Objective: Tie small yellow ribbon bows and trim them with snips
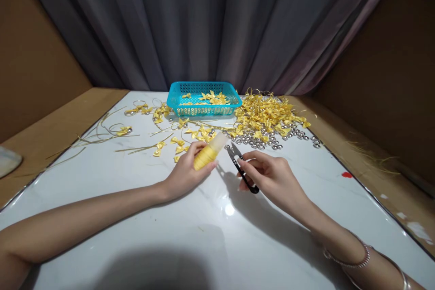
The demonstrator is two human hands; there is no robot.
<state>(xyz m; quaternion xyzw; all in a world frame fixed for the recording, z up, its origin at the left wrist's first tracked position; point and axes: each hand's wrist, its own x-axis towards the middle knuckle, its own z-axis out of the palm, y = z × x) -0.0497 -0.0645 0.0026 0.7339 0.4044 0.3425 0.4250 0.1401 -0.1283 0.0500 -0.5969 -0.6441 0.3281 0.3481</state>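
Left hand: fingers and thumb of the left hand (188, 170) wrapped around a spool of yellow thread (205, 157), held above the middle of the table (136, 240)
Right hand: thumb and fingers of the right hand (272, 174) pinching black-handled snips (243, 175), blade tips apart, near the spool's pale end
Basket: blue basket (207, 111) at the table's far edge, yellow bows inside
Far right corner: heap of yellow bows (265, 111) nearby, silver bells (249, 140) along its near side
Right edge: red spot (346, 175) just inside
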